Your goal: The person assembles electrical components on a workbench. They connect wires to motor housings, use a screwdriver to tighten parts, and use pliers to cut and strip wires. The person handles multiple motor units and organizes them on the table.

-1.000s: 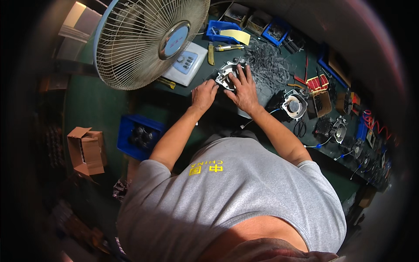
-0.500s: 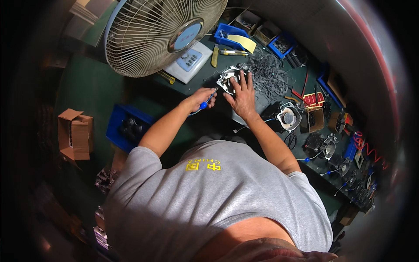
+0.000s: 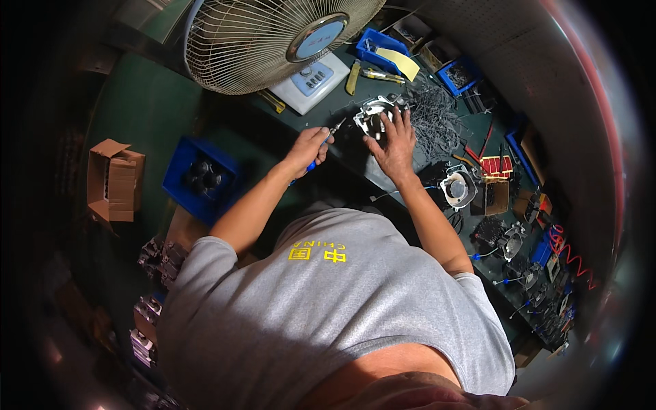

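My left hand (image 3: 309,148) is closed round a blue-handled tool (image 3: 312,165) with a thin pointed metal tip; its exact kind is unclear. The tip points toward a round silver metal housing (image 3: 363,123) with a dark inside, a short gap away on the bench. My right hand (image 3: 395,145) holds the housing's right side, thumb toward the near edge and fingers spread over the top. That hand hides part of the housing. Just beyond lies a heap of thin dark grey strips (image 3: 437,119).
A fan (image 3: 273,44) with a white base stands at the far left of the bench. Yellow cutters (image 3: 353,77) lie near a blue bin (image 3: 379,51). More housings (image 3: 458,188) with cables line the right side. Left are a blue crate (image 3: 198,179) and a cardboard box (image 3: 116,181).
The left hand has drawn back from the housing with the tool, whose metal tip now shows. My right hand stays at the housing, its fingers less flat across it. The whole view has shifted slightly.
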